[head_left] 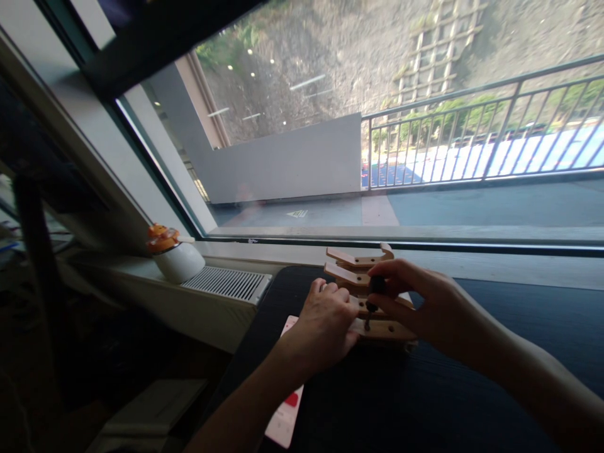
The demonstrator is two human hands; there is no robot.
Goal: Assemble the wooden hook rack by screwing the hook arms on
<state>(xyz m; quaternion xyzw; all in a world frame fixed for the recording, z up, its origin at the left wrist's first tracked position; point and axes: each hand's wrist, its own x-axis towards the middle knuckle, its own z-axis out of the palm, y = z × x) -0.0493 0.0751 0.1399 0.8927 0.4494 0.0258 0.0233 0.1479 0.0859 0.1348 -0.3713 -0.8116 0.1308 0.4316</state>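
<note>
A small wooden assembly (pixel 361 277) of stacked slats with holes stands on a dark table (pixel 472 390) near the window. My left hand (pixel 325 324) is curled over its left side, gripping the wood. With fingers closed, my right hand (pixel 419 299) holds a small dark-handled screwdriver (pixel 374 296) upright. Its tip points down at the lower slat (pixel 387 328).
A white and red card (pixel 289 415) lies on the table under my left forearm. A white pot with an orange figure (pixel 172 251) sits on the sill beside a vent grille (pixel 229 284). A large window with a railing outside fills the background.
</note>
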